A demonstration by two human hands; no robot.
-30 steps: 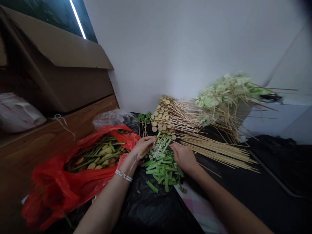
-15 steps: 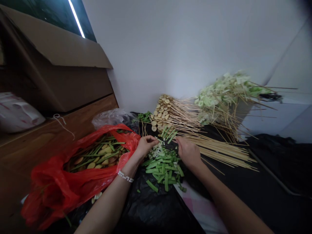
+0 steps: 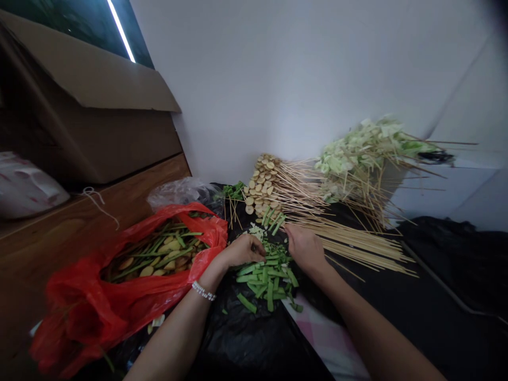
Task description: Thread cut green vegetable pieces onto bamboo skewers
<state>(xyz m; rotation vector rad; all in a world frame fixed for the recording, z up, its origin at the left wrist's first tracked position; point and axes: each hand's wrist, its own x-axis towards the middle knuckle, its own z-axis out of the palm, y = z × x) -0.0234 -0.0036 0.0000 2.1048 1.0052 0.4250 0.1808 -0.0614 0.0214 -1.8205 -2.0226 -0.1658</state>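
Note:
Cut green bean pieces point(image 3: 270, 288) lie heaped on black plastic point(image 3: 242, 338) in front of me. My left hand point(image 3: 244, 251) reaches in from the left, its fingers curled down and closed on a bean piece at the heap's upper edge; the fingertips are partly hidden. Right of the heap, my right hand point(image 3: 305, 247) is closed around a bamboo skewer point(image 3: 345, 269), whose shaft slants out below the hand. Several bean strips point(image 3: 273, 220) stand side by side just beyond its fingertips; whether they are on that skewer I cannot tell. Small whitish bits point(image 3: 257, 230) lie between the hands.
A red plastic bag point(image 3: 85, 296) with potato slices and green stems lies open at left. Skewered potato slices point(image 3: 262, 182) are stacked behind, loose skewers point(image 3: 369, 248) right of them. Skewered cabbage leaves point(image 3: 365, 145) are piled by the wall. A cardboard box point(image 3: 127, 137) stands back left.
My left hand has come down and toward me from the whitish bits onto the bean heap, its fingers more curled. My right hand stays nearly in place.

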